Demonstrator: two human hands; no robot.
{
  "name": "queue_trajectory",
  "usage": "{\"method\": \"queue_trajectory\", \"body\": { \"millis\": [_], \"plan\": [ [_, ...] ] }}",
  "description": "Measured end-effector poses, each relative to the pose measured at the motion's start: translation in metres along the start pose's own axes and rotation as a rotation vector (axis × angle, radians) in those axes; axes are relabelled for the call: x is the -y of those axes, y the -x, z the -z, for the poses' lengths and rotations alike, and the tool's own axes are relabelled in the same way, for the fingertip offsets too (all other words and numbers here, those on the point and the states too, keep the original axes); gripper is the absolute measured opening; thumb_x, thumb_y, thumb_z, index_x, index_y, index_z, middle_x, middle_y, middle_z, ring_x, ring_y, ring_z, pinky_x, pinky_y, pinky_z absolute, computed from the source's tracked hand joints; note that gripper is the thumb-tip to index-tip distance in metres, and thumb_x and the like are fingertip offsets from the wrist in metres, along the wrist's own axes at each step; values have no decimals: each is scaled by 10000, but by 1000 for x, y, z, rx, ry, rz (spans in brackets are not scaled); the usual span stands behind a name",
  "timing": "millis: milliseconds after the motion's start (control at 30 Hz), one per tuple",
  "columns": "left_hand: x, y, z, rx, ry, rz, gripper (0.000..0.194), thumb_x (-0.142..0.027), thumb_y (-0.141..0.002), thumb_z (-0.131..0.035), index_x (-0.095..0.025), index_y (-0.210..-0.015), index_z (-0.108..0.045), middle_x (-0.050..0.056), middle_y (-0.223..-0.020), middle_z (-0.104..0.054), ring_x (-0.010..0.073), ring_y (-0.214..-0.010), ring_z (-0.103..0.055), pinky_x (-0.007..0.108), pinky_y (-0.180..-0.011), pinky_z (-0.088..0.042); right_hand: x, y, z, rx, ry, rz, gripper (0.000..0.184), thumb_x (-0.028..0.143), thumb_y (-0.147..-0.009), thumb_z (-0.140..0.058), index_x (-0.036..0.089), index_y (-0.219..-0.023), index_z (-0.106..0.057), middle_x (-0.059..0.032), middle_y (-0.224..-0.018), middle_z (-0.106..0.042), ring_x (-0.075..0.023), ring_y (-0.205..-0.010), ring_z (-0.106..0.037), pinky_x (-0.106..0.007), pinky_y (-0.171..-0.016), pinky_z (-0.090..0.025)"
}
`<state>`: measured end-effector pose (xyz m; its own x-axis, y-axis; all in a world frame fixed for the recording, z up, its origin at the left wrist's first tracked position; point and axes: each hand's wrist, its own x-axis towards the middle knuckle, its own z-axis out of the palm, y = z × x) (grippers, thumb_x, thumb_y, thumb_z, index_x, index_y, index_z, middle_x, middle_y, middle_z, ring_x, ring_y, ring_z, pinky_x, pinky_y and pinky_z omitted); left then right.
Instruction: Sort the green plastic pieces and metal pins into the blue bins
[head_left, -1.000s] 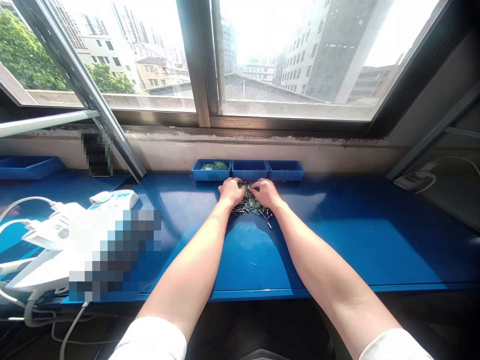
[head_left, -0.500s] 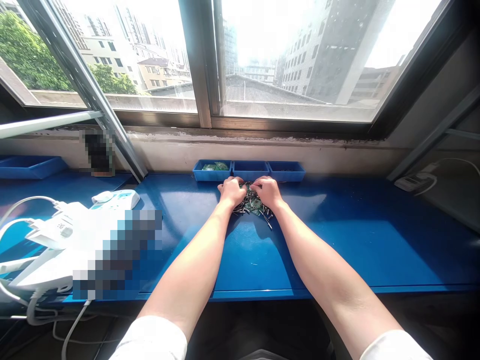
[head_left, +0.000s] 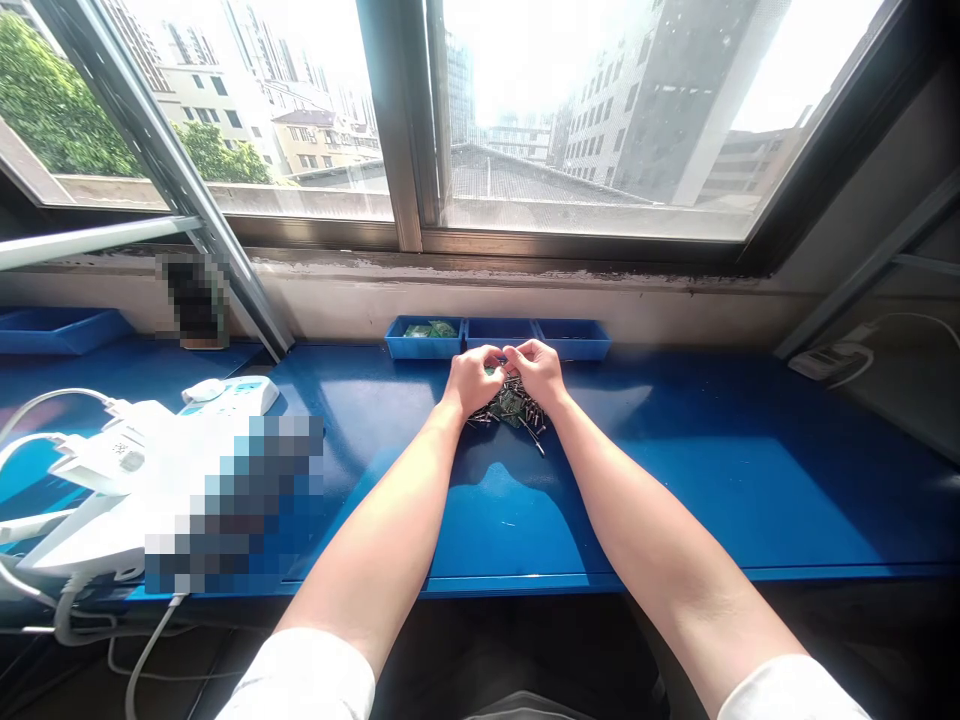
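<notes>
Two curled hands (head_left: 471, 385) (head_left: 538, 375), grip unclear, over one screw pile (head_left: 517, 408) near three small bins (head_left: 424, 349)

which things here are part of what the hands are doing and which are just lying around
Likely in use:
- screw-like metal pieces and green pieces, under the left hand and right hand
- three blue bins, just behind

Apparently just lying about:
- power strip
- white plugs
- far-left blue tray
</notes>
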<state>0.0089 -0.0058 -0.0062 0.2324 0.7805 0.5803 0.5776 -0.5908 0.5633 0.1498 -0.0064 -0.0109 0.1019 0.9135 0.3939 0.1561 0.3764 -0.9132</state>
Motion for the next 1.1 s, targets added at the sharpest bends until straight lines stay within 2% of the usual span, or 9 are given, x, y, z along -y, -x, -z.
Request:
{"method": "queue_trajectory", "body": {
  "millis": [100,233,333,433,633,800,967,1100],
  "plan": [
    [0,1,-1,15,103,-46,227,-167,-752,-533,-202,-923,-678,8,-843,-702,146,-786,-634,263,-775,-488,-1,-1,0,-8,-46,-29,427,619,-678,-622,204,-702,-529,-12,-604,-633,-141,-541,-551,-270,-546,-435],
    [3,0,-3,17,173,-83,202,-174,-773,-539,-194,-903,-693,17,-872,-707,140,-791,-637,258,-774,-494,-1,-3,3,-70,93,-10,474,669,-689,-572,203,-634,-501,6,-547,-574,-126,-512,-496,-270,-554,-410],
    [6,-2,-5,-37,180,-53,214,-194,-798,-533,-191,-951,-681,32,-910,-707,148,-831,-641,267,-797,-495,0,-3,6,-100,232,-12,509,698,-699,-530,203,-591,-480,5,-531,-557,-128,-519,-484,-274,-568,-399],
    [7,-3,-5,-63,188,0,251,-182,-818,-493,-185,-1007,-659,34,-885,-703,142,-814,-643,262,-785,-500,3,-2,7,-75,301,-30,520,701,-710,-505,202,-568,-471,2,-526,-559,-130,-520,-483,-277,-569,-396],
    [2,-3,1,-2,121,83,272,-176,-824,-439,-182,-997,-649,17,-832,-679,136,-786,-623,255,-784,-494,7,0,5,-28,127,23,383,585,-707,-580,204,-707,-543,1,-624,-618,-136,-576,-545,-269,-588,-436],
    [-2,-3,2,36,105,138,280,-210,-843,-416,-185,-1023,-630,23,-891,-685,147,-849,-625,265,-816,-490,6,0,6,18,46,0,329,522,-690,-603,194,-694,-581,-9,-649,-628,-136,-585,-551,-269,-572,-451],
    [0,-4,1,-65,32,165,301,-269,-843,-445,-169,-1079,-602,59,-1049,-668,175,-969,-604,285,-898,-464,4,-2,9,-69,75,-3,262,440,-704,-588,185,-747,-629,-28,-731,-667,-163,-689,-603,-287,-658,-484],
    [5,-5,2,-125,-100,247,307,-247,-826,-441,-158,-1074,-597,80,-1081,-649,211,-1039,-574,320,-942,-438,1,-5,12,-166,268,7,257,367,-707,-577,194,-875,-664,-37,-891,-692,-192,-807,-603,-335,-779,-483]
  ]
}}
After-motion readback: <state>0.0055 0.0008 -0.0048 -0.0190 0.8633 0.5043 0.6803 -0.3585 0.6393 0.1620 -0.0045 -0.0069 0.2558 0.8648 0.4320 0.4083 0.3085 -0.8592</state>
